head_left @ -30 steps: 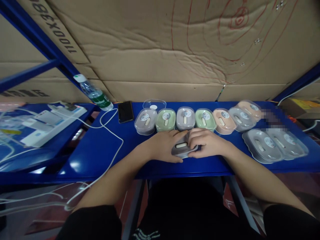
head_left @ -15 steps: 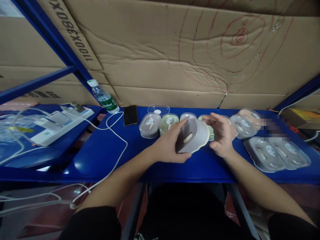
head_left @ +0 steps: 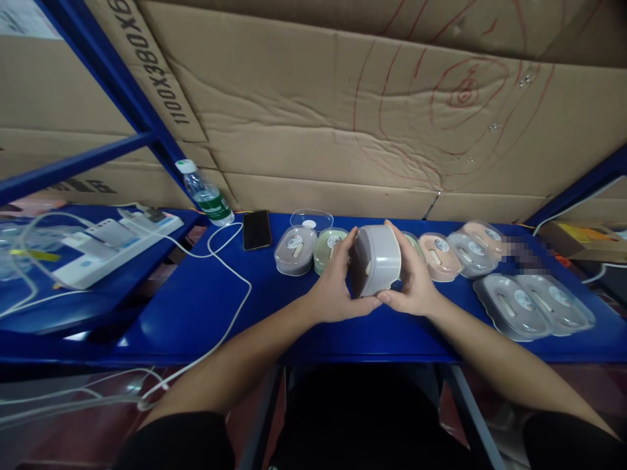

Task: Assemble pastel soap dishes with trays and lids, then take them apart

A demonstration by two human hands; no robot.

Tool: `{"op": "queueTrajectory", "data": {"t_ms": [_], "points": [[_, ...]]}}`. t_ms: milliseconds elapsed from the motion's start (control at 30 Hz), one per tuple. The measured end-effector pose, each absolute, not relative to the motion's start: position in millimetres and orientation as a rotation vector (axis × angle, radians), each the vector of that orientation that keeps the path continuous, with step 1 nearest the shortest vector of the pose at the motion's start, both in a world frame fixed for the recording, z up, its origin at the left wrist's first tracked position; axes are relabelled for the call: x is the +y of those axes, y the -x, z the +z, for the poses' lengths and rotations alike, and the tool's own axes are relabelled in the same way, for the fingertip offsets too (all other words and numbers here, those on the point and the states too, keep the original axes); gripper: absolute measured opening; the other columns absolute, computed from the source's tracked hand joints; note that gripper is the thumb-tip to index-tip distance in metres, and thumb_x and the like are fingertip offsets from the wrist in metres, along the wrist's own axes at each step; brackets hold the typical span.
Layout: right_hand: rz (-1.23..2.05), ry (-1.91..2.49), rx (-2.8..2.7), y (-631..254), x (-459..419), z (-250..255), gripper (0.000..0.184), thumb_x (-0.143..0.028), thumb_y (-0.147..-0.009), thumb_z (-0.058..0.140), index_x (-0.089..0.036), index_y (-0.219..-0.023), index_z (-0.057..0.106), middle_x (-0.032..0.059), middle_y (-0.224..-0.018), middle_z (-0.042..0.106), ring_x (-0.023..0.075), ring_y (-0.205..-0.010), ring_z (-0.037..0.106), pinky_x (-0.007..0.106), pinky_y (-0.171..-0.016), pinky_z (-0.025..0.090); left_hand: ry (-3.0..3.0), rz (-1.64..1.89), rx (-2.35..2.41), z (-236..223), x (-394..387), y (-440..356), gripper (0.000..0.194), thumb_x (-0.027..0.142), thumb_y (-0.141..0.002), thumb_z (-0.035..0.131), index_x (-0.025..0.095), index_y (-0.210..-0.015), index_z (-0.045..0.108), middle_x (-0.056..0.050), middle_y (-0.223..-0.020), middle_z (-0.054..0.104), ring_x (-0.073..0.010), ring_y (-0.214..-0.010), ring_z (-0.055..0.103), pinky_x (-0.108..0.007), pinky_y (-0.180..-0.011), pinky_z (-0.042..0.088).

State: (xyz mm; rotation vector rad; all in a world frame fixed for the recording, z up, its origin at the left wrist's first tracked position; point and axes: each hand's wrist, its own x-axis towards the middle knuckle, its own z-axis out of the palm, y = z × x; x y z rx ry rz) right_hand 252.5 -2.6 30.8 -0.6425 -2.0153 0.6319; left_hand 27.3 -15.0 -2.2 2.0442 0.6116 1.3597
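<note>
Above the middle of the blue table, both my hands grip a grey plastic container [head_left: 385, 261] tipped on its side. My left hand [head_left: 336, 284] wraps its left end, where a pale oblong piece shows on the darker face. On the opposite end, my right hand [head_left: 412, 277] is closed round the rim, its thumb near the left thumb at the bottom. Behind the hands stands a row of lidded containers: a grey one [head_left: 294, 251], a green one [head_left: 324, 251] partly covered by my left hand, and a peach one [head_left: 439, 256]. Another green container is mostly hidden behind my right hand.
More grey containers [head_left: 512, 307] sit at the right of the blue table [head_left: 196, 313]. A clear lid [head_left: 321, 219] lies behind the row. At the left are a black phone [head_left: 257, 230], a water bottle [head_left: 208, 196], a power strip [head_left: 122, 245] and a white cable [head_left: 249, 281].
My right hand has moved in from beside the container and closed on its right end. The container has turned so its side wall faces me more. My left hand keeps its hold.
</note>
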Motion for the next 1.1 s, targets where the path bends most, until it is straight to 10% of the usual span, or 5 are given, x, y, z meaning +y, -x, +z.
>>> {"op": "queueTrajectory", "data": {"t_ms": [433,700,1100], "points": [[0.788,0.659,-1.771,-237.2,24.4,57.1,0.085,-0.088,-0.079,0.071,-0.034,-0.142,0.057,0.0092,-0.131,0.072,0.0364,-0.115,0.071,0.056,-0.095,0.063,-1.614,1.692,0.466,-4.4,4.1,-23.2,0.096,0.067,-0.090,0.086,0.037,-0.167,0.037,-0.013,-0.147,0.065,-0.0342,-0.129,0.072,-0.054,-0.105,0.064],[0.695,1.176,-2.275,-232.9,152.5,107.2,0.057,-0.050,-0.083,0.078,-0.021,-0.132,0.073,0.0099,-0.116,0.078,0.0302,-0.101,0.072,0.048,-0.094,0.059,-1.467,1.986,0.641,-1.0,15.7,-12.1,0.103,0.069,-0.087,0.085,0.040,-0.170,0.031,-0.010,-0.144,0.066,-0.0289,-0.127,0.072,-0.044,-0.104,0.064],[0.193,1.308,-2.787,-210.9,199.4,77.3,0.055,-0.044,-0.084,0.087,-0.023,-0.135,0.080,0.0134,-0.149,0.075,0.0376,-0.137,0.068,0.049,-0.116,0.051,-1.687,1.859,0.841,-2.6,8.1,-8.5,0.113,0.086,-0.087,0.073,0.042,-0.174,0.015,-0.013,-0.169,0.045,-0.0386,-0.151,0.055,-0.057,-0.120,0.055]]}}
